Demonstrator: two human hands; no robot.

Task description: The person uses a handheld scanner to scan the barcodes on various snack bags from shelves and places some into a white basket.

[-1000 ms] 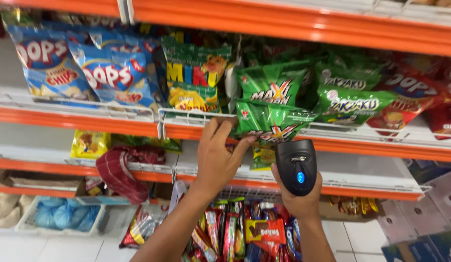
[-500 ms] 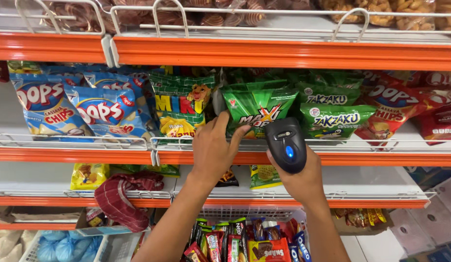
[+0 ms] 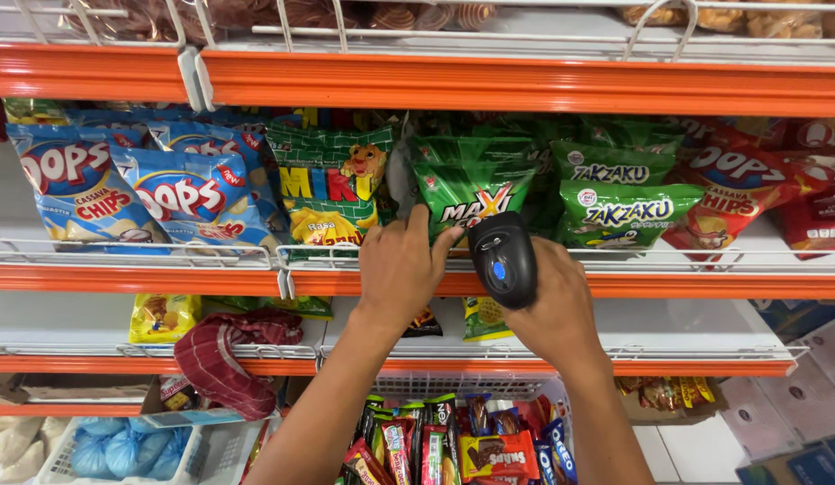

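The left hand (image 3: 401,268) pinches the lower edge of a green snack bag (image 3: 471,184) on the orange shelf (image 3: 166,280), while the right hand (image 3: 548,310) wraps around a black barcode scanner (image 3: 502,259) just beside it; a tug might topple neighbouring bags (image 3: 628,211).

Left hand (image 3: 401,269) on green snack bag (image 3: 471,184), scanner (image 3: 504,259) alongside

Both my forearms are bare, no sleeves at either wrist. My left hand (image 3: 401,267) at eleven o'clock and right hand (image 3: 554,310) at one o'clock wear no rings, watch or gloves.
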